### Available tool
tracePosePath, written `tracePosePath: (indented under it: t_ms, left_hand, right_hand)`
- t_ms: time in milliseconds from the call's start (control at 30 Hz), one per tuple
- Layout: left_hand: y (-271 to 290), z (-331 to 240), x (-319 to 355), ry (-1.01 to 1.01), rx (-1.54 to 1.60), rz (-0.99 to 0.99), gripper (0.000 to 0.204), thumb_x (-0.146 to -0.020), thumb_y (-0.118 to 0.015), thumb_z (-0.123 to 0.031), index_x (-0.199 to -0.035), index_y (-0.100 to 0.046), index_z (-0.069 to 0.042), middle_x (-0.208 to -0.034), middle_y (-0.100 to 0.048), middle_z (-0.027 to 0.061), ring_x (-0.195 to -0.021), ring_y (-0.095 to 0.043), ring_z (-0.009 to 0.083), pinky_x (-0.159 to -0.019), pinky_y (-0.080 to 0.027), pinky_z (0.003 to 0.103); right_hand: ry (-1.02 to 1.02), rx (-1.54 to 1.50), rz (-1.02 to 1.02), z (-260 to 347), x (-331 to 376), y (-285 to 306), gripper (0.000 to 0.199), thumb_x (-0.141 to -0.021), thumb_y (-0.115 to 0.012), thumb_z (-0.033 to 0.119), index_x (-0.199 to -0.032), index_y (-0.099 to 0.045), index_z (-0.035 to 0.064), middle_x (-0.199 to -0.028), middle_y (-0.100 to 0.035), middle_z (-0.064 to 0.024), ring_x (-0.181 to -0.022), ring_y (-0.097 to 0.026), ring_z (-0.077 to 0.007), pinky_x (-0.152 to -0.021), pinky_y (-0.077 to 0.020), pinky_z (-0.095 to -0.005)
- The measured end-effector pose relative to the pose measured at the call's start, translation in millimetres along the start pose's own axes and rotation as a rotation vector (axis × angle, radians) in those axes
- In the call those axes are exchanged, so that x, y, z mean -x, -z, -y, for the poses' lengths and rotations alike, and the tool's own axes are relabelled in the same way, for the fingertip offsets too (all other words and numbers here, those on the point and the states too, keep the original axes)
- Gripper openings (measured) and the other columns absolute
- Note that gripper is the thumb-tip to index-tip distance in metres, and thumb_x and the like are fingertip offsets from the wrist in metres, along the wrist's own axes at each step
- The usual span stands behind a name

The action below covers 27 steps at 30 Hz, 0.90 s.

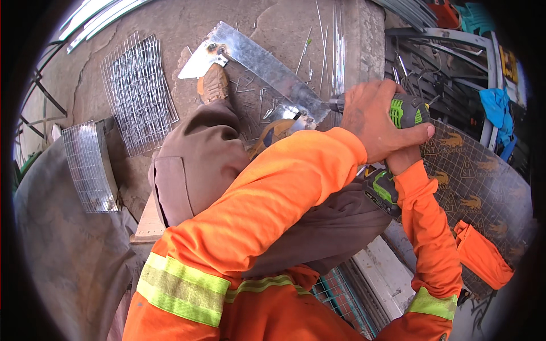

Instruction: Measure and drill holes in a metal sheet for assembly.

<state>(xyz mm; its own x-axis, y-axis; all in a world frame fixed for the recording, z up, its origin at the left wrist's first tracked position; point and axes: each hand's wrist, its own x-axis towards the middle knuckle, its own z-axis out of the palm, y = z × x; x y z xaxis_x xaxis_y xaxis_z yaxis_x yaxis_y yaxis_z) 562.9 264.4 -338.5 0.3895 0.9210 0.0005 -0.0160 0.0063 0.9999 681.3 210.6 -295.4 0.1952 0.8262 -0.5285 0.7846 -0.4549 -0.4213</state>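
A green and black cordless drill (409, 111) lies sideways, its nose pointing left at the end of a long flat metal strip (267, 62). My left hand (372, 111) is closed over the drill's body from above. Below it, my right hand (402, 159) wraps the drill's handle, its fingers largely hidden. The drill's battery (384, 190) shows under that hand. My left boot (214, 84) presses on the strip near its far end, beside a bright triangular metal piece (196, 63). My other boot (270, 136) is by the strip's near end. Whether the bit touches metal I cannot tell.
Wire mesh panels (139, 94) lie on the floor to the left, with a smaller mesh piece (91, 167) nearer. Thin metal rods (338, 45) and offcuts are scattered ahead. At right are a dark printed board (478, 187), an orange cloth (482, 256) and a metal frame (493, 68).
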Motion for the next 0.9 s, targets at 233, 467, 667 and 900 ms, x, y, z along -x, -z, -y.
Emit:
tracePosePath:
  t_ms: [233, 467, 667, 900]
  left_hand:
    - [20.2, 7.1, -2.5, 0.032, 0.113, -0.057, 0.077, -0.070, -0.077, -0.064, -0.110, -0.060, 0.000, -0.104, -0.061, 0.0202, -0.102, -0.057, 0.0385, -0.096, -0.040, 0.046]
    - [36.9, 15.3, -3.7, 0.057, 0.192, 0.000, 0.073, -0.078, -0.078, -0.055, -0.113, -0.058, 0.006, -0.101, -0.066, 0.0185, -0.095, -0.064, 0.0249, -0.087, -0.051, 0.037]
    - [57.1, 7.9, -29.6, 0.272, 0.267, 0.272, 0.089, -0.070, -0.076, -0.068, -0.117, -0.061, 0.006, -0.117, -0.064, 0.0275, -0.113, -0.059, 0.0367, -0.101, -0.044, 0.040]
    - [75.5, 9.0, -61.4, 0.176, 0.211, 0.650, 0.042, -0.094, -0.065, -0.043, -0.115, -0.067, -0.006, -0.105, -0.069, 0.0004, -0.097, -0.061, 0.0103, -0.086, -0.047, 0.025]
  right_hand:
    - [0.121, -0.017, -0.012, 2.7, -13.9, -1.9, 0.037, -0.092, -0.063, 0.022, -0.125, -0.057, 0.0070, -0.121, -0.064, -0.0106, -0.109, -0.062, -0.0250, -0.093, -0.0488, -0.0375]
    - [0.045, 0.016, -0.040, 16.1, -24.9, -10.8, 0.043, -0.088, -0.060, 0.038, -0.117, -0.064, 0.0068, -0.108, -0.070, -0.0228, -0.105, -0.065, -0.0415, -0.089, -0.0514, -0.0449]
    - [-0.107, 0.043, -0.014, 30.0, -28.5, -5.4, 0.020, -0.077, -0.063, 0.020, -0.087, -0.062, 0.0032, -0.061, -0.055, -0.0017, -0.043, -0.049, -0.0141, -0.042, -0.0405, -0.0316]
    - [-0.161, 0.054, 0.056, 48.4, -25.7, -1.3, 0.019, -0.076, -0.064, 0.023, -0.075, -0.065, 0.0038, -0.062, -0.062, -0.0080, -0.048, -0.057, -0.0197, -0.049, -0.0466, -0.0364]
